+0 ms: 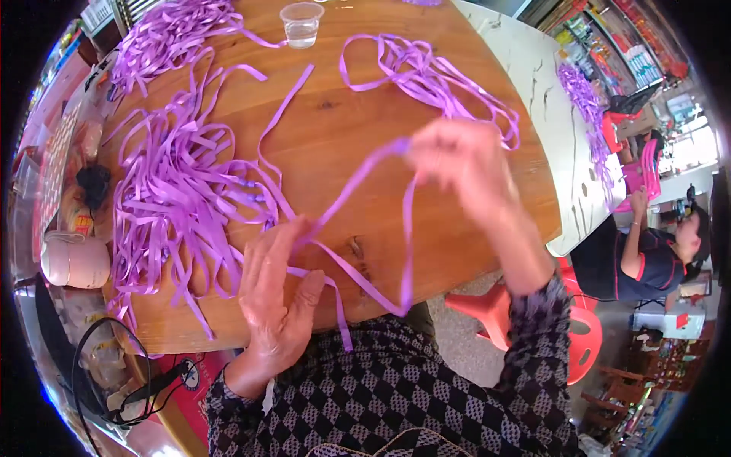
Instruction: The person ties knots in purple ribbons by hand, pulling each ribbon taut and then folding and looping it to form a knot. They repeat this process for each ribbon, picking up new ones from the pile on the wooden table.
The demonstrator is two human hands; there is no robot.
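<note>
A purple ribbon (356, 183) hangs as a loose loop between my two hands above the wooden table. My right hand (464, 164), slightly smeared by motion, is closed around the ribbon at a darker purple piece near the fingertips. My left hand (278, 297) lies at the table's near edge with fingers stretched out and thumb apart. Strands run past its fingertips and behind its thumb; one end dangles over the edge. Just left of it spreads a large tangled pile of purple ribbons (183, 198). Beyond my right hand lies a smaller ribbon bundle (415, 68).
A clear plastic cup (301, 27) stands at the far side of the wooden table (487, 244). Another ribbon heap (171, 38) is far left. A marble-patterned surface (548, 114) adjoins on the right, near red stools (487, 312) and a seated person (640, 251).
</note>
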